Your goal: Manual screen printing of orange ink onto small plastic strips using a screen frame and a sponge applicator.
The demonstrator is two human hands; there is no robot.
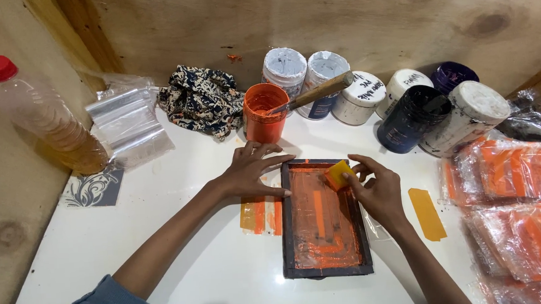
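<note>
A small dark-framed printing screen [289,231] smeared with orange ink lies flat on the white table [184,261]. My left hand [253,169] rests spread on the table and presses the frame's upper left corner. My right hand [377,189] grips a small yellow squeegee pad [337,174] at the top of the screen's mesh. An orange strip [260,214] pokes out from under the frame's left side.
An open orange paint jar [263,114] with a wooden stick [317,91] stands behind the screen, beside several lidded paint jars [366,94]. A patterned cloth [201,100], clear bags [127,122] and a plastic bottle [40,111] sit left. Bagged orange pieces [514,201] pile up right; a yellow strip [427,213] lies nearby.
</note>
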